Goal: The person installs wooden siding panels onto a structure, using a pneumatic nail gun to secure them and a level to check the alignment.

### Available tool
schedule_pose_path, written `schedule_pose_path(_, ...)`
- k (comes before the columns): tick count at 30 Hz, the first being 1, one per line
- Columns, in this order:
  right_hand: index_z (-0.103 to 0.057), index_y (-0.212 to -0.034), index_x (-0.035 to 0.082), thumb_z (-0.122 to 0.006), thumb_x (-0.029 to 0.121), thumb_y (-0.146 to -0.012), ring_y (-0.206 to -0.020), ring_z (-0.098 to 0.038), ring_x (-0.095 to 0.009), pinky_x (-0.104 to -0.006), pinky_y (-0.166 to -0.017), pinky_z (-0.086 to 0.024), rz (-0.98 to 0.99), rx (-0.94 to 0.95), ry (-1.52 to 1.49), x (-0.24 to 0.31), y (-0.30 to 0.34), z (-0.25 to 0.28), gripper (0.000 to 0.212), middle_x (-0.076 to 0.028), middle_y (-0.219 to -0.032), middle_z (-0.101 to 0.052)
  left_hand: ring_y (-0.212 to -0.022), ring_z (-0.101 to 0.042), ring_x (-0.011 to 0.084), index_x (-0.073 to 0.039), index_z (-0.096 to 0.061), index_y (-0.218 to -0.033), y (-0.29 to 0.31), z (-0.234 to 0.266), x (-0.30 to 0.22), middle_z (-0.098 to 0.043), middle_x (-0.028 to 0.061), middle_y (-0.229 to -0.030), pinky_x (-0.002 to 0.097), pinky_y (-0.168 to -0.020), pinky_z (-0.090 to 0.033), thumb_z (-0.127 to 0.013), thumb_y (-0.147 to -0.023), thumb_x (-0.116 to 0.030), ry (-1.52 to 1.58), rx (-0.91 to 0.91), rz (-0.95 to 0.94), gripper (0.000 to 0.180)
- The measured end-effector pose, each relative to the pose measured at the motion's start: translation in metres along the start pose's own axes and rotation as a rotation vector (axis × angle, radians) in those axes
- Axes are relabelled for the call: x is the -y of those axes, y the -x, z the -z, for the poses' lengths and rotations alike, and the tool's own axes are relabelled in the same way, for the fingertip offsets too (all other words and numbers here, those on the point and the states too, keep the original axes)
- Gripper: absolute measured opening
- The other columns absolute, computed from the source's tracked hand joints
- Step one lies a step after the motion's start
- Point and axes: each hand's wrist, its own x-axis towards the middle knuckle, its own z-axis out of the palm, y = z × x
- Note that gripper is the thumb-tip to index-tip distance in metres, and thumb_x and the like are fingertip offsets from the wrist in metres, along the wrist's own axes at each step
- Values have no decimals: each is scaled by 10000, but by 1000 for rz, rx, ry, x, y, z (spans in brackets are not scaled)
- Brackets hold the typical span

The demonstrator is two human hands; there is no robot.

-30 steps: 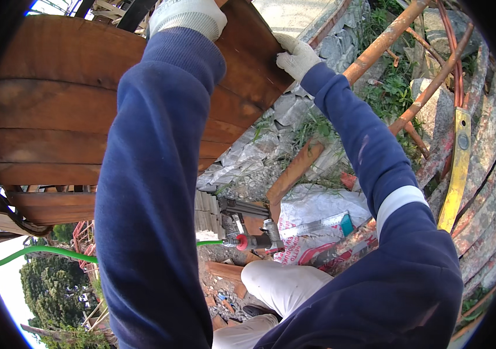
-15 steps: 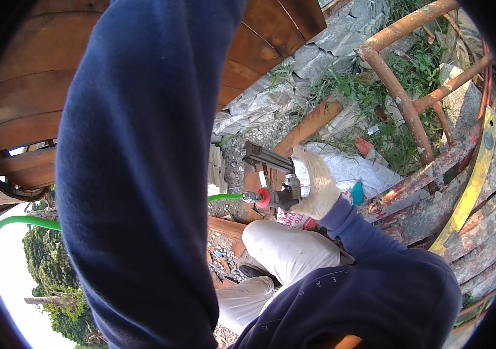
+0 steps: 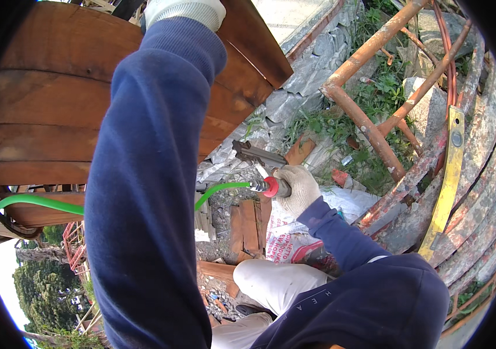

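Note:
A nail gun [image 3: 270, 187] with a red ring at the handle end is held in my right hand [image 3: 299, 191], in a pale knit glove, at mid-view. Its grey magazine points away to the upper left, and a green air hose [image 3: 225, 187] joins it at a metal coupling. My left arm stretches up across the left half in a dark blue sleeve. At the top edge, my left hand [image 3: 187, 10], also gloved, lies over the brown wooden planks [image 3: 62, 104]. Its fingers are cut off by the frame, so what it touches is hidden.
A rusty pipe frame [image 3: 367, 116] stands at the right among grass and stones. A yellow spirit level [image 3: 448, 168] lies on weathered, paint-flecked boards [image 3: 469, 209]. Below my right hand are a white printed sack [image 3: 283, 235] and wood offcuts [image 3: 245, 227] on gravel.
My left glove has come into view at the top as the view shifted. My right hand and the nail gun appear turned, with the hand's back now showing more.

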Motion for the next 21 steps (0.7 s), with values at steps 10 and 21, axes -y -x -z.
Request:
schedule_pose_path(10,-700,-1022,71,-779,114,-622,-1075,-629,-379,-467,-984,-498,305,-222,318,-59,-142,71,410,-134,-1131,-689,-1151,-663,381,-104,-676,-1202,15,11,-11,-692,208,-1214,472,-1011,-509,-617,-858,-181,49,-79,12,357)
schedule_pose_path(21,-697,-1082,48,-787,91,-648,-1179,-620,-386,-445,-1036,-505,339,-133,178,-68,-157,62,446,-175,-1216,-676,-1185,-643,383,-95,-674,-1218,6,11,-8,-676,206,-1238,475,-1025,-503,-645,-830,-165,31,-12,11,395)
